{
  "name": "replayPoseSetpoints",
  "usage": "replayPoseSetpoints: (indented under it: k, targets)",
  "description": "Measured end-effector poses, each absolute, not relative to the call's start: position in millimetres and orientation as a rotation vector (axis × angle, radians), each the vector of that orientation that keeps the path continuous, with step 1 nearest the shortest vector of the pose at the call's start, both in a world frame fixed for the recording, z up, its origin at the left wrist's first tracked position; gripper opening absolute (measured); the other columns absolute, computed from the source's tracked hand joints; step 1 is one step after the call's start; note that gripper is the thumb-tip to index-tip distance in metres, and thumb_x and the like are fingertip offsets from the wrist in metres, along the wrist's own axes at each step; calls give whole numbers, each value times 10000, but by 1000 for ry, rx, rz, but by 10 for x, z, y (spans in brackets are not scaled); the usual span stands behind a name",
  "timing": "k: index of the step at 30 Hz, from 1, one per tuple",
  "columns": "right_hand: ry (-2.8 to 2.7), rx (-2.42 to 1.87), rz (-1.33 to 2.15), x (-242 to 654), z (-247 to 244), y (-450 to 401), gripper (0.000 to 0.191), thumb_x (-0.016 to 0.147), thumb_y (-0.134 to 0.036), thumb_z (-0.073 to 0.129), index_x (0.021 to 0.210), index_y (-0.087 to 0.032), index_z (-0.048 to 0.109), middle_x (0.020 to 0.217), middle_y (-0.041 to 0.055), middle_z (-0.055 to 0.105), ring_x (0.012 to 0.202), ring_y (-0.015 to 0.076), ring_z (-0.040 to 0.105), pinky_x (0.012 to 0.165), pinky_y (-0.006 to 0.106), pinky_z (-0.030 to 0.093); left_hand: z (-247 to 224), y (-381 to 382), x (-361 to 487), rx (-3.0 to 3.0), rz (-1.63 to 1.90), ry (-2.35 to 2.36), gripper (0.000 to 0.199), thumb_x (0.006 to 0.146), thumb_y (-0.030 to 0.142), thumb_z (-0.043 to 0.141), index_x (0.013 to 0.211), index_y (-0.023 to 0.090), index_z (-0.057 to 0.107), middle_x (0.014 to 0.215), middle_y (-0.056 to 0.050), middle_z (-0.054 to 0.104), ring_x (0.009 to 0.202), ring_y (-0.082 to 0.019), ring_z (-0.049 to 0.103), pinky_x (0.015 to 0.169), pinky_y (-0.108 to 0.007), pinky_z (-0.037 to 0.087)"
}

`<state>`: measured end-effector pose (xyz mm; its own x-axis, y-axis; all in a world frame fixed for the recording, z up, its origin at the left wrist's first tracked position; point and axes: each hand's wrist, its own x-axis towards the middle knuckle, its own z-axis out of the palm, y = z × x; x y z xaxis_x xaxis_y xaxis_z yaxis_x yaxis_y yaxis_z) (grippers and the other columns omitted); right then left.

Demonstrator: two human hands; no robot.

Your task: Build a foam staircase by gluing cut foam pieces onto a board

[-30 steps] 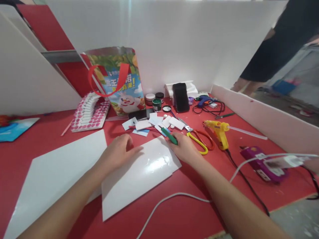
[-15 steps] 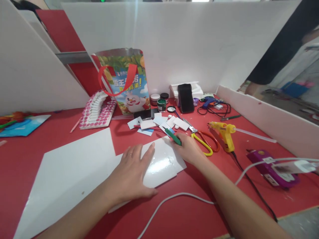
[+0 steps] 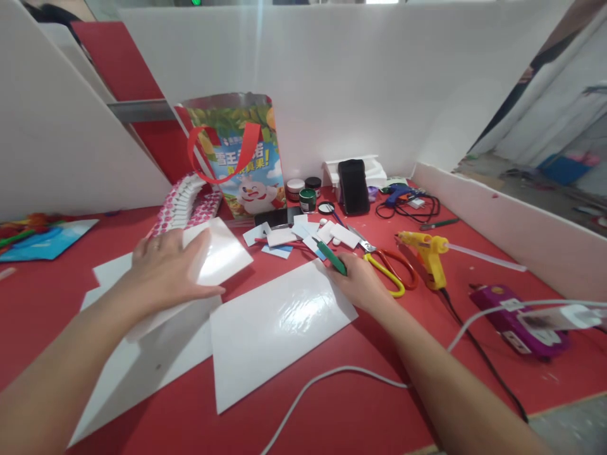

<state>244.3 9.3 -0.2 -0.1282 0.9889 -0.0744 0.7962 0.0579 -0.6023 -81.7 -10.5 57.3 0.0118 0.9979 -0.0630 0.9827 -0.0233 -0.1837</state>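
My left hand (image 3: 164,268) grips a glossy white sheet (image 3: 220,253) from above, holding it raised and tilted over a larger white sheet (image 3: 142,385) on the left. Its fingertips lie on the far edge, with the thumb apart toward the right. In my right hand (image 3: 355,278) is a slim green craft knife (image 3: 332,258), its tip pointing away to the left. That hand rests at the far right corner of another white sheet (image 3: 270,335), which lies flat in front of me. Several small white cut pieces (image 3: 282,237) are scattered just beyond the knife.
Scissors (image 3: 391,275) with red and yellow handles lie beside my right hand. Farther right are a yellow glue gun (image 3: 429,253), a purple device (image 3: 516,322) and a white cable (image 3: 351,370). A printed bag (image 3: 237,151), paint jars (image 3: 307,201) and a black phone (image 3: 353,186) stand behind.
My left hand has lifted the upper white sheet and carried it left, uncovering the sheet beneath. My right hand with the craft knife has barely moved.
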Motion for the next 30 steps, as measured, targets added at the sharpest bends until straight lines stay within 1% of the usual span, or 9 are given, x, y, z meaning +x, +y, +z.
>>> replayPoseSetpoints:
  k: [5,7,10,13,16,17,25,27,30]
  targets:
    - [-1980,-1789,747,2455,-19,101,181,903,-282,579,760,-208,498,673,-8,538,597,140,476,551,243,271,393,-118,-1193,-2127,288,-2270,1099,625,749,622,1512,135,412,1447,-284,474,1411,-551,319,1114,-686,227]
    - [-1978,-1796,750,2453,-20,102,162,877,-293,607,771,-207,520,676,-8,546,596,142,479,545,242,269,377,-180,-1104,-2146,268,-2254,1096,647,779,587,1517,137,404,1514,-275,427,1449,-535,271,1138,-692,184]
    - [-1983,-1802,747,2440,-23,102,159,833,-301,644,766,-208,533,682,-5,556,603,148,482,539,243,264,358,-310,-658,-2339,125,-2090,921,840,687,459,1531,87,360,1604,-243,332,1516,-429,210,1201,-607,146]
    - [-1980,-1800,733,2432,-30,101,140,826,-286,643,774,-206,540,687,-3,569,606,150,490,546,245,266,238,-447,-69,-2664,-48,-1984,1132,725,821,546,1573,123,273,1615,-232,333,1524,-402,219,1208,-576,201]
    - [-1966,-1791,730,2442,-35,102,123,835,-288,641,808,-201,558,687,-6,581,610,150,507,557,246,277,66,-544,339,-2829,-33,-1966,1431,486,921,634,1593,119,211,1637,-304,198,1516,-501,119,1168,-687,177]
    - [-1962,-1786,731,2448,-36,103,125,839,-292,641,813,-200,560,688,-6,584,613,151,511,560,246,281,25,-563,410,-2854,2,-1983,1446,480,908,651,1596,108,196,1637,-321,170,1515,-509,95,1161,-704,166]
    - [-1885,-1735,782,2468,-36,78,191,898,-380,600,952,-197,603,753,5,643,673,167,579,584,249,349,-3,-589,481,-2839,-76,-2106,1224,630,694,710,1604,174,182,1620,-276,240,1498,-529,155,1132,-734,230]
    - [-1857,-1706,817,2461,10,47,225,939,-419,543,998,-207,587,732,-8,636,632,159,580,567,246,361,-40,-590,484,-2842,-141,-2075,1194,640,668,711,1592,160,201,1603,-277,266,1488,-538,174,1133,-737,229]
    - [-1826,-1708,965,2443,148,-20,183,975,-366,476,920,-207,547,621,-29,583,485,133,532,501,239,341,-120,-589,481,-2829,-240,-1980,1166,646,674,695,1562,124,228,1577,-289,293,1484,-526,195,1153,-721,200]
